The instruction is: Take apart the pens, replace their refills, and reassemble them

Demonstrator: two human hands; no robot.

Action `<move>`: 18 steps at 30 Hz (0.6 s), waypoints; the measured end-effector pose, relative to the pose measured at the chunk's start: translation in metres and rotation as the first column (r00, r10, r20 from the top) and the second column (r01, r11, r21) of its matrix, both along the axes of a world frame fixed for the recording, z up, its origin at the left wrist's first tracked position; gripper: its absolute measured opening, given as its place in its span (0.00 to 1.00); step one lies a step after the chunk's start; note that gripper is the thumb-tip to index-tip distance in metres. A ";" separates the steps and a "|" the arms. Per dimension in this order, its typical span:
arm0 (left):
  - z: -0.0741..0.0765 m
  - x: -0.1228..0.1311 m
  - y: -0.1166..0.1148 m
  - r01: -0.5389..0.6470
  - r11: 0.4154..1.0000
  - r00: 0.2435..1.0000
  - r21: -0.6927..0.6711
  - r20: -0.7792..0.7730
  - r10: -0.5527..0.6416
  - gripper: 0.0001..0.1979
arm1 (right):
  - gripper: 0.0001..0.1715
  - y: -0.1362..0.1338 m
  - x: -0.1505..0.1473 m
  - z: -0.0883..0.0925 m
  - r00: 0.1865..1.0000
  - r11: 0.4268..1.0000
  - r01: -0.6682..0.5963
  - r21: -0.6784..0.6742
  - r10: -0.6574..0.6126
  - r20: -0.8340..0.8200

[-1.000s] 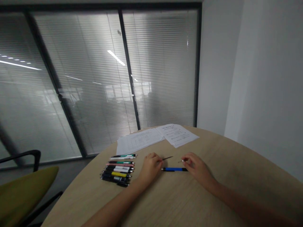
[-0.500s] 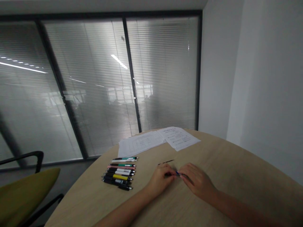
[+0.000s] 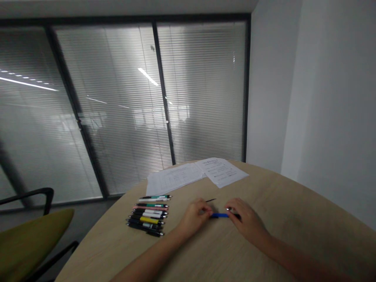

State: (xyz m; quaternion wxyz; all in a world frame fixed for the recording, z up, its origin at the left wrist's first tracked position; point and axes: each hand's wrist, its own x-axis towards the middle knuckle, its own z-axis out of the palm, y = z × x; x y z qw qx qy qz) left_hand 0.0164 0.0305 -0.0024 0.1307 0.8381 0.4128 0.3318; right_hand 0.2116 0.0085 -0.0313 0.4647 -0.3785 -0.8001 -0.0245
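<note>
A blue pen barrel (image 3: pixel 219 215) spans the gap between my hands, lying level just above or on the table. My left hand (image 3: pixel 196 215) pinches its left end between thumb and fingers. My right hand (image 3: pixel 246 220) is closed around its other end, where a black section (image 3: pixel 237 216) shows by the thumb. A small silvery piece (image 3: pixel 228 209) shows at the right fingertips; its exact kind is too small to tell. Behind my left hand lies a thin dark stick (image 3: pixel 210 200), like a pen refill, partly hidden by the fingers.
Several pens (image 3: pixel 149 220) lie in a stacked row to the left on the round wooden table (image 3: pixel 188 258). Printed paper sheets (image 3: pixel 176 178) rest at the far edge. A green chair (image 3: pixel 35 231) stands at left, beside the glass partition with blinds.
My hands have moved apart, and the blue barrel now shows between them. The silvery piece has come into view at my right fingertips. The pens and papers have stayed put.
</note>
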 end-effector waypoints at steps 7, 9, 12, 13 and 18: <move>0.009 -0.031 0.023 -0.257 0.963 0.952 0.078 -0.150 0.266 0.06 | 0.09 0.011 0.005 0.000 0.961 0.962 0.145 -0.233 -0.192 -0.197; 0.011 -0.038 0.026 -0.298 0.949 0.924 0.103 -0.219 0.314 0.06 | 0.10 0.013 0.006 0.000 0.952 0.946 0.152 -0.287 -0.218 -0.214; 0.012 -0.044 0.028 -0.338 0.932 0.874 0.133 -0.323 0.363 0.07 | 0.11 0.017 0.007 -0.003 0.946 0.931 0.144 -0.336 -0.229 -0.228; 0.012 -0.044 0.029 -0.347 0.928 0.857 0.140 -0.356 0.374 0.07 | 0.11 0.019 0.008 -0.005 0.945 0.926 0.142 -0.349 -0.231 -0.230; 0.010 -0.046 0.029 -0.361 0.915 0.776 0.179 -0.486 0.401 0.09 | 0.10 0.030 0.010 -0.013 0.929 0.904 0.130 -0.407 -0.255 -0.268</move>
